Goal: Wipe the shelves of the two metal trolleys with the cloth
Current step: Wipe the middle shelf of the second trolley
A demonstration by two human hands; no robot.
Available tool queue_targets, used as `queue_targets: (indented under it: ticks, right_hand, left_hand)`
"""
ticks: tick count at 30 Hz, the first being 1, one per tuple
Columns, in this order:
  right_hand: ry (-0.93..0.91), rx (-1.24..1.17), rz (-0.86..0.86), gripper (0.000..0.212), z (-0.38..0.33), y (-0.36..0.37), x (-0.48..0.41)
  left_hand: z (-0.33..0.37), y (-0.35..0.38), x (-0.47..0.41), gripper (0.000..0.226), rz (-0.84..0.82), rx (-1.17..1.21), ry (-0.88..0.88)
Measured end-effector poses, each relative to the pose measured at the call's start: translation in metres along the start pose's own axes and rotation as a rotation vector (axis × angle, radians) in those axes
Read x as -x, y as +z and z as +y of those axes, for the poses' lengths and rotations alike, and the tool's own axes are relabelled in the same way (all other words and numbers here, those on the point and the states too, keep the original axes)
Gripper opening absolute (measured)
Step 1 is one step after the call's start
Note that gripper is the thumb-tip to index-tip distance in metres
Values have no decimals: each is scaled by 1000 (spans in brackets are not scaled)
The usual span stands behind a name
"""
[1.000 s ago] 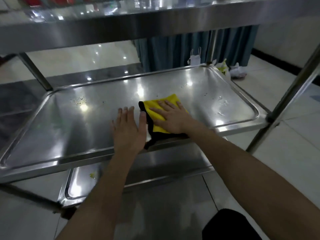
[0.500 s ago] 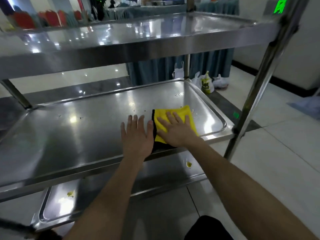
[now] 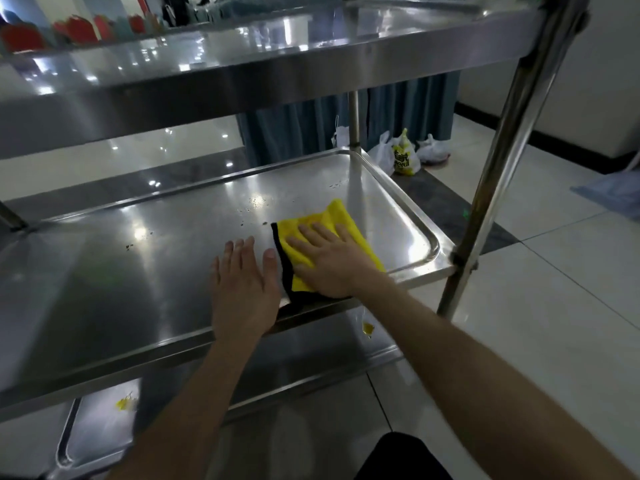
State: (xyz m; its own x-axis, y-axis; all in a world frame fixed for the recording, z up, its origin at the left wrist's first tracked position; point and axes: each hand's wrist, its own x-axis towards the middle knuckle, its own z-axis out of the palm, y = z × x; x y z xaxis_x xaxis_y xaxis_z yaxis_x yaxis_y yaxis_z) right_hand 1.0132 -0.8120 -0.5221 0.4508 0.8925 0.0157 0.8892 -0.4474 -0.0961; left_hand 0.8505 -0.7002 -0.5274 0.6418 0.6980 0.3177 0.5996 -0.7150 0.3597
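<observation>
A yellow cloth (image 3: 341,220) with a black edge lies flat on the middle shelf (image 3: 138,271) of a steel trolley, near its right end. My right hand (image 3: 329,261) presses flat on the cloth, fingers spread. Just left of it, my left hand (image 3: 244,289) rests flat on the bare metal at the shelf's front rim. The top shelf (image 3: 242,74) spans above, and the bottom shelf (image 3: 100,431) shows below with small yellow scraps. Specks and droplets dot the middle shelf beyond the cloth.
A steel upright (image 3: 491,174) stands at the trolley's front right corner, another (image 3: 354,123) at the back right. Plastic bags (image 3: 403,155) lie on the tiled floor by a blue curtain (image 3: 398,112). Red chairs (image 3: 79,29) show far behind.
The right hand has slid the cloth to the right along the middle shelf, closer to its right rim. The left hand stays flat beside it. My view has shifted left and upward.
</observation>
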Motion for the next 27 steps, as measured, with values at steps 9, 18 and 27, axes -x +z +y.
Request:
queue_targets:
  ticks: [9, 18, 27]
  right_hand:
    - [402, -29, 42, 70, 72, -20, -14]
    - [208, -60, -2, 64, 95, -25, -12]
    - [120, -38, 42, 70, 41, -6, 47]
  left_hand:
    - [9, -1, 2, 96, -28, -32, 37]
    - [1, 3, -3, 87, 37, -6, -11]
    - [4, 2, 0, 88, 19, -61, 1]
